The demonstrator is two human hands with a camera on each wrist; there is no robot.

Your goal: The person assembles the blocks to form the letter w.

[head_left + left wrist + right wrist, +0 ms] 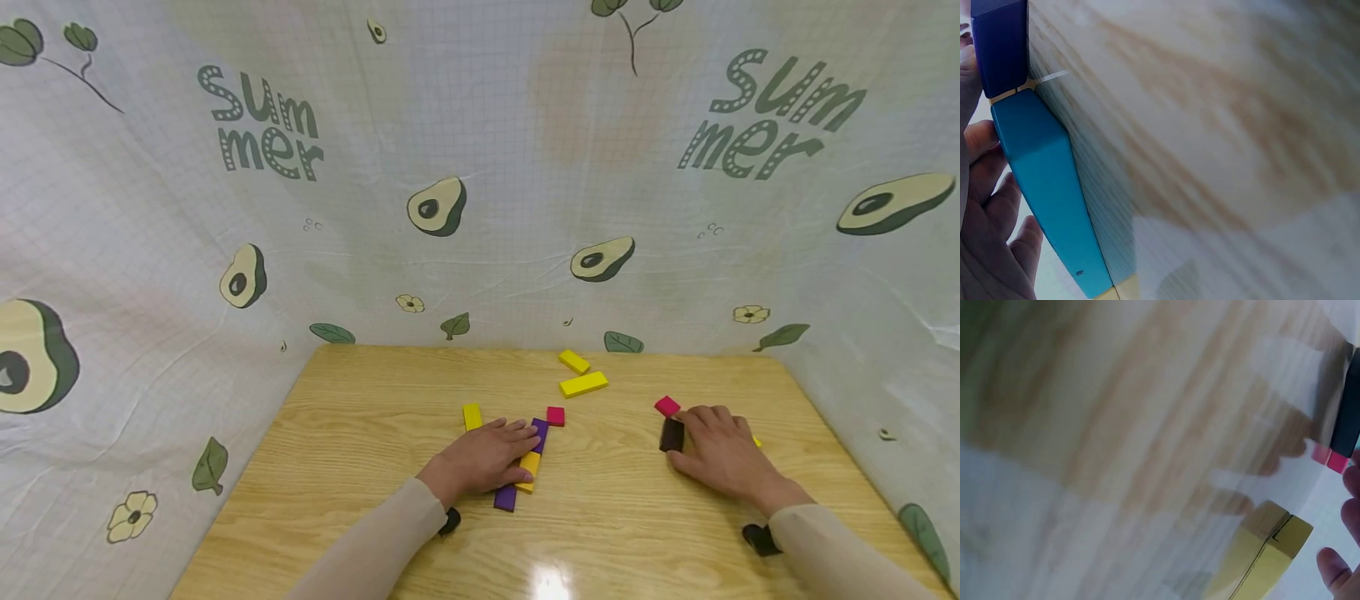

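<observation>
Resting with the left hand (486, 458) outstretched over a purple block (542, 426) and an orange block (529, 464), lower centre; already end to end, pointing steeply up-right. Spanning a black block (672, 435) with the right hand (722, 451), lower right, near-vertical along its long axis; cannot tell whether pinched. Apparently partway, with two yellow blocks (584, 384) loose on the desk (615, 525), right of centre, slanting opposite ways.

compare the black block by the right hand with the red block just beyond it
The black block looks longer than the red block. In the head view, the black block points nearly straight away, while the red block sits turned like a diamond. Both lie on the table.
</observation>
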